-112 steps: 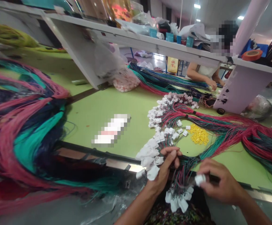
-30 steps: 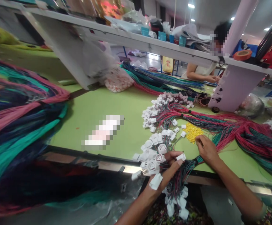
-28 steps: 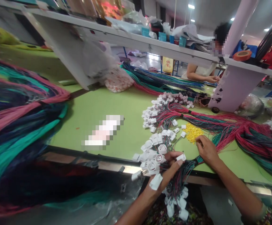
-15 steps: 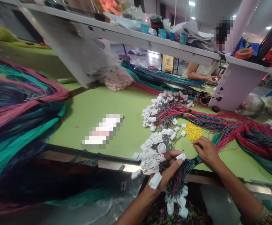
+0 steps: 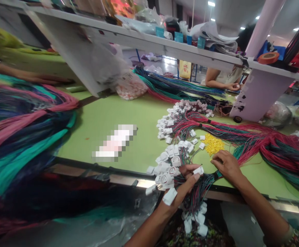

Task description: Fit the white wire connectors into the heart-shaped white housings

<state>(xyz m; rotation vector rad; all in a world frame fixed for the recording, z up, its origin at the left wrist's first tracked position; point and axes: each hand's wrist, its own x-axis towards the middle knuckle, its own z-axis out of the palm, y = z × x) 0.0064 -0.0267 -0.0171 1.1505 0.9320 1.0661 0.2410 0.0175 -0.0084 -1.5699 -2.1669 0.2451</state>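
Between the thumb and fingers of my left hand (image 5: 189,176) is a white wire connector (image 5: 198,170), at the end of a wire bundle. More white connectors (image 5: 164,178) on thin wires spread beside and over that hand, and others hang below the table edge. My right hand (image 5: 226,166) is closed in a pinch, with a small yellow piece (image 5: 211,160) showing at its fingertips. Just beyond it lies a pile of small yellow pieces (image 5: 213,144). Red, green and dark wires (image 5: 213,177) run between my hands, wrapped with black tape.
Wire bundles (image 5: 257,137) with connectors cover the right of the green table (image 5: 108,113). Another heap of wires (image 5: 31,116) lies left, with a co-worker's arm (image 5: 28,73) behind it. A blurred-out flat object (image 5: 115,142) lies mid-table. A cluttered shelf (image 5: 139,37) crosses above; another person (image 5: 221,79) sits beyond.
A co-worker's arm has come into view at the far left, over the wire heap. My right hand has barely moved; my left hand still holds the connector.
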